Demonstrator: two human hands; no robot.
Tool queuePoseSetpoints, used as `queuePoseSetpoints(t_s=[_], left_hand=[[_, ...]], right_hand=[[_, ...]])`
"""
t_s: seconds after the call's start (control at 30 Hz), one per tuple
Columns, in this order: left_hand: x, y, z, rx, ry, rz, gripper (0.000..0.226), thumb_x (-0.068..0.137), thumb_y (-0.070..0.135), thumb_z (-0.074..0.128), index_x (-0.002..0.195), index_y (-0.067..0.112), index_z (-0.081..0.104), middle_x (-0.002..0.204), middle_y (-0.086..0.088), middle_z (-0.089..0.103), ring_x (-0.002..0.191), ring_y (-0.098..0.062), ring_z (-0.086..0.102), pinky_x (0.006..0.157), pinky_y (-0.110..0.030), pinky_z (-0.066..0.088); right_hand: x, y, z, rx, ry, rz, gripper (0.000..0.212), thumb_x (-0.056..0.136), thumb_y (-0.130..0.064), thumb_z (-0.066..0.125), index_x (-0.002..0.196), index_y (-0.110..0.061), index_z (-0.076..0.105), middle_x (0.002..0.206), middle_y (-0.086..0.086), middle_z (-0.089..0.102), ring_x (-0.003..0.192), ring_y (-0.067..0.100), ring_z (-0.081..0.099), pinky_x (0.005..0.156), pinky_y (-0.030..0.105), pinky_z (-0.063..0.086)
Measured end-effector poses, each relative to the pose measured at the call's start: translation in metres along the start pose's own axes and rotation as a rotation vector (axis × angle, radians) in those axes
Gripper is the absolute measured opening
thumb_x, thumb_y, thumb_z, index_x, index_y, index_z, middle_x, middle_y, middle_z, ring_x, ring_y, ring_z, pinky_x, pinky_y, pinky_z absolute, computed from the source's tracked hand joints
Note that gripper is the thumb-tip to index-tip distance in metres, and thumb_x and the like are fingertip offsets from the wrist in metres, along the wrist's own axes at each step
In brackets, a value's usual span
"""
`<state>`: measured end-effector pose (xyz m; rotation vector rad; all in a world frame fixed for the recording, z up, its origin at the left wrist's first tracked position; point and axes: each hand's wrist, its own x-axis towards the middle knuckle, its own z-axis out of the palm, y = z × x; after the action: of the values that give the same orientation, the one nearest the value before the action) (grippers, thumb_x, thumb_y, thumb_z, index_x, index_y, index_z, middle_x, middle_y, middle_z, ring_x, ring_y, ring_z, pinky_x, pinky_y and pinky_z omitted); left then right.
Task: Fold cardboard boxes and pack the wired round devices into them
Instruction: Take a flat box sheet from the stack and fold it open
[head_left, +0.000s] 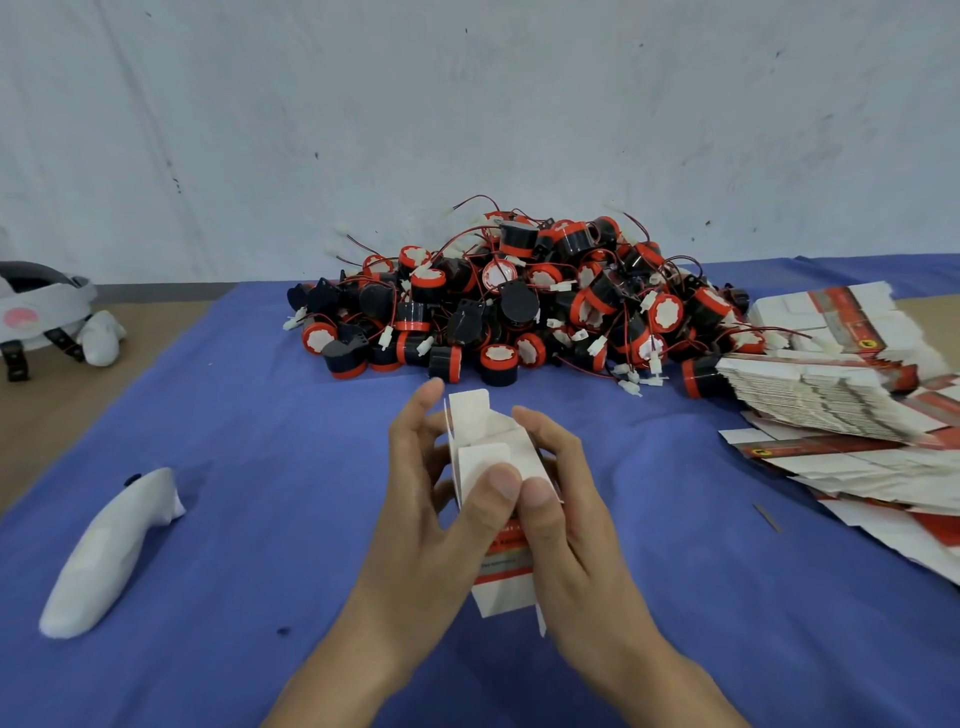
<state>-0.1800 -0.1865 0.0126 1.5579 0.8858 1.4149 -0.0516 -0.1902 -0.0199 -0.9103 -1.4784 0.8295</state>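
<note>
Box pinched in both grips, left hand and right hand, thumbs pressing its flap inward to close it

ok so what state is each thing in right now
box: held upright in both hands, top flaps open
left hand: grips box, thumb on near flap
right hand: grips box, thumb on near flap
round devices: loose in a pile, wires tangled
flat boxes: unfolded, stacked at right
white controller: lying flat on blue cloth
</note>
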Motion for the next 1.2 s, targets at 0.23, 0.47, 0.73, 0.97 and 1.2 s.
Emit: queuePoseSetpoints(t_s=[0.23, 0.47, 0.73, 0.97, 1.2], left_hand=[[0.004, 0.000, -0.005, -0.027, -0.080, -0.018, 0.052, 0.074, 0.051, 0.061, 0.123, 0.036, 0.053, 0.108, 0.019, 0.067, 0.096, -0.001, 0.067, 0.072, -0.011, 0.051], [0.003, -0.004, -0.009, 0.029, -0.128, -0.031, 0.029, 0.077, 0.038, 0.059, 0.106, 0.032, 0.057, 0.098, 0.010, 0.067, 0.087, -0.006, 0.065, 0.071, -0.017, 0.053], [0.004, -0.008, -0.007, 0.143, -0.038, 0.008, 0.031, 0.084, 0.027, 0.059, 0.114, 0.033, 0.053, 0.101, 0.015, 0.061, 0.091, -0.006, 0.064, 0.074, -0.018, 0.053], [0.000, -0.009, -0.010, 0.137, -0.164, 0.019, 0.064, 0.087, 0.026, 0.055, 0.145, 0.041, 0.031, 0.103, 0.012, 0.059, 0.108, -0.009, 0.061, 0.090, -0.014, 0.046], [0.000, -0.014, -0.004, 0.176, -0.157, -0.027, 0.072, 0.080, 0.020, 0.055, 0.141, 0.045, 0.028, 0.101, 0.019, 0.058, 0.089, 0.002, 0.063, 0.078, -0.011, 0.049]], right_hand=[[0.002, -0.001, -0.009, -0.120, 0.021, -0.037, 0.049, 0.090, -0.079, 0.041, 0.134, -0.059, 0.041, 0.136, -0.014, 0.052, 0.123, 0.014, 0.059, 0.092, 0.040, 0.054], [0.000, -0.001, -0.014, -0.305, 0.003, -0.090, 0.060, 0.092, -0.076, 0.036, 0.144, -0.047, 0.037, 0.132, -0.024, 0.043, 0.122, 0.008, 0.054, 0.091, 0.017, 0.048], [0.001, -0.004, -0.017, -0.432, -0.043, -0.121, 0.047, 0.094, -0.066, 0.041, 0.135, -0.043, 0.048, 0.129, -0.022, 0.041, 0.118, 0.009, 0.055, 0.086, 0.016, 0.048], [0.003, -0.006, -0.025, -0.421, -0.010, -0.141, 0.028, 0.093, -0.048, 0.047, 0.116, -0.034, 0.054, 0.120, -0.017, 0.047, 0.107, 0.014, 0.059, 0.080, 0.019, 0.049], [0.002, -0.006, -0.026, -0.537, -0.017, -0.147, 0.035, 0.086, -0.046, 0.047, 0.117, -0.030, 0.054, 0.118, -0.019, 0.044, 0.098, 0.009, 0.058, 0.074, 0.013, 0.046]])
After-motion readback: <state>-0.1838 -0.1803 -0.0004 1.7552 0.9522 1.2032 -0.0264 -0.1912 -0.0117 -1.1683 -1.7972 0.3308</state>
